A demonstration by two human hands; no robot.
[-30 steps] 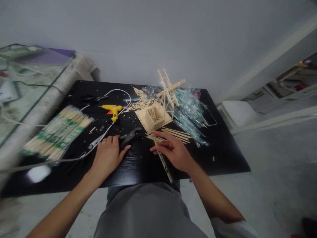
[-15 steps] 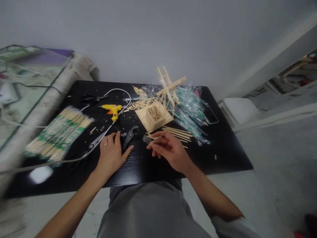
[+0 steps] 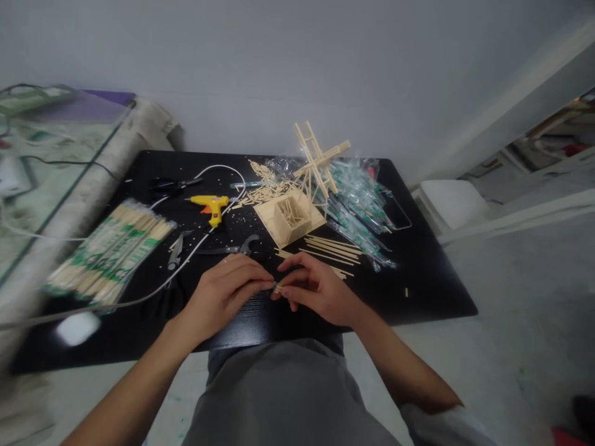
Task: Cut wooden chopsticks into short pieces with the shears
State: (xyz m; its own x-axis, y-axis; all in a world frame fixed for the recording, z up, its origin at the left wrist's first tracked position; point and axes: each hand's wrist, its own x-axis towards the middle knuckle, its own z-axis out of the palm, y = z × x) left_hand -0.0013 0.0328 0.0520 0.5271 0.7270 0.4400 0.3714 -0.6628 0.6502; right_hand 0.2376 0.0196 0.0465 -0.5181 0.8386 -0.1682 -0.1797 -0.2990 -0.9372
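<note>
In front of my body, above the near part of the black table (image 3: 260, 319), my two hands meet almost fingertip to fingertip. My right hand (image 3: 320, 288) pinches a small pale piece of wooden stick (image 3: 277, 288) between thumb and forefinger. From the left, the thumb and fingers of my left hand (image 3: 232, 285) are pressed together at that piece; what they grip is hidden. Dark pliers (image 3: 248, 244) lie just beyond my left fingers. Behind my right hand are loose wooden sticks (image 3: 332, 249) and a wooden stick model (image 3: 295, 220) on a square base.
A yellow glue gun (image 3: 211, 207) with a white cord lies left of the model. Bagged chopsticks (image 3: 111, 251) are at the left, and green-and-clear wrappers (image 3: 360, 201) at the right. Scissors (image 3: 171, 184) and a grey-handled tool (image 3: 176, 251) lie nearby. A white stool (image 3: 453, 204) stands beyond the right edge.
My left hand has left the table beside the pliers and come right to meet my right hand, its fingers closing. The pliers have turned. My right hand has lowered slightly.
</note>
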